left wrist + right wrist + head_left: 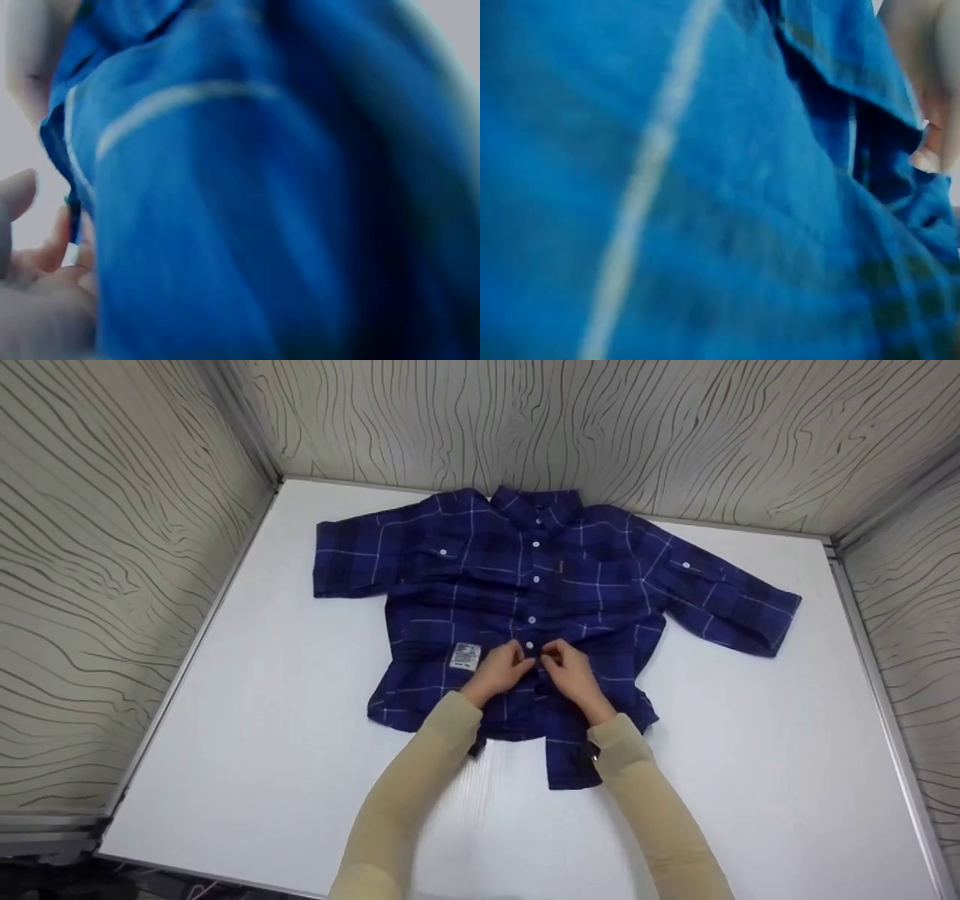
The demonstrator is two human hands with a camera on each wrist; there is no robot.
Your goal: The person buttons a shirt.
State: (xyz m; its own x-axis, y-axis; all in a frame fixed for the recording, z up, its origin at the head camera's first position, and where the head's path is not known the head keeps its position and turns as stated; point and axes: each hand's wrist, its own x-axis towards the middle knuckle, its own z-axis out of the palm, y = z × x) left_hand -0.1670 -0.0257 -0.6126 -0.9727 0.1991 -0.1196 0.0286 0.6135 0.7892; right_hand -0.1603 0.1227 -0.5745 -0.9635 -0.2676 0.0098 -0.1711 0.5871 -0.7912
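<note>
A dark blue plaid shirt [487, 607] lies front up with its collar at the far side and both sleeves spread. White buttons run down its front placket, one of them [530, 645] between the two hands. Low on the placket, my left hand [501, 667] pinches the cloth with thumb and fingertips. Close beside it, my right hand [571, 671] pinches the placket's other side. Cloth fills most of both wrist views. A buttonhole [930, 221] shows in the right wrist view, near the right hand [937, 90]. Fingers [52, 247] of the left hand are partly hidden behind fabric.
The shirt rests on a white table [262, 720] enclosed by wood-grain panels [480, 427] at the back and sides. A white printed label [465, 656] lies on the shirt left of the hands. One hem flap [571, 765] hangs nearer the front.
</note>
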